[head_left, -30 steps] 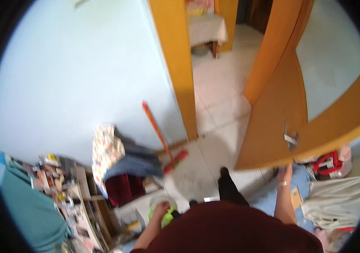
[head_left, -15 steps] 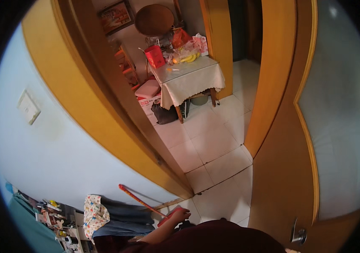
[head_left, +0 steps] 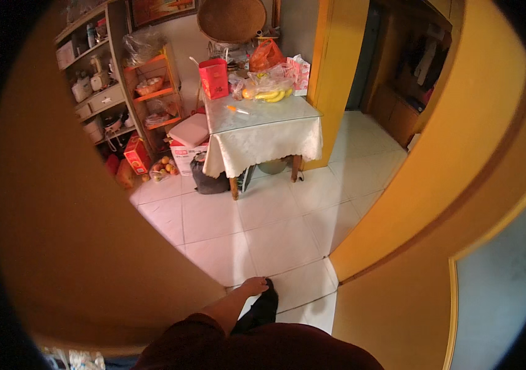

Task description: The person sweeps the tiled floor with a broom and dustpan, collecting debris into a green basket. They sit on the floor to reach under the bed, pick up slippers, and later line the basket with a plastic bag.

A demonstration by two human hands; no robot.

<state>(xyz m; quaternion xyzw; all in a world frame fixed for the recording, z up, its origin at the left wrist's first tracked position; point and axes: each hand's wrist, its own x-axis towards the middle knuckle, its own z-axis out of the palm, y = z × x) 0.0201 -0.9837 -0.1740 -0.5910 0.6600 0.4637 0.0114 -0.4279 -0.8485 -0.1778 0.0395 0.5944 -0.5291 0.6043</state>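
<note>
My left hand (head_left: 255,286) reaches forward, low over the doorway floor, past the dark trouser leg and foot (head_left: 263,308). Nothing shows in it; its fingers are loosely stretched, partly blurred against the leg. A dark red sleeve (head_left: 195,336) covers the upper part of that arm. My right hand is out of view. Ahead stands a small table (head_left: 263,145) with a white cloth and a glass top. On it are bananas (head_left: 273,96) in clear plastic, a red paper bag (head_left: 215,79), an orange plastic bag (head_left: 267,57) and an orange-and-white object (head_left: 237,110).
The brown door frame (head_left: 109,265) rises at my left, the yellow frame (head_left: 423,166) and the door with a frosted panel (head_left: 509,290) at my right. Beside the table sit a black bag (head_left: 208,179), a bag of fruit (head_left: 164,168) and shelves (head_left: 104,83). White floor tiles (head_left: 213,246) lie between.
I have moved forward into the doorway and the view has turned left, bringing the shelves in. The switch and the red stick by the wall are gone from view, as is the door handle.
</note>
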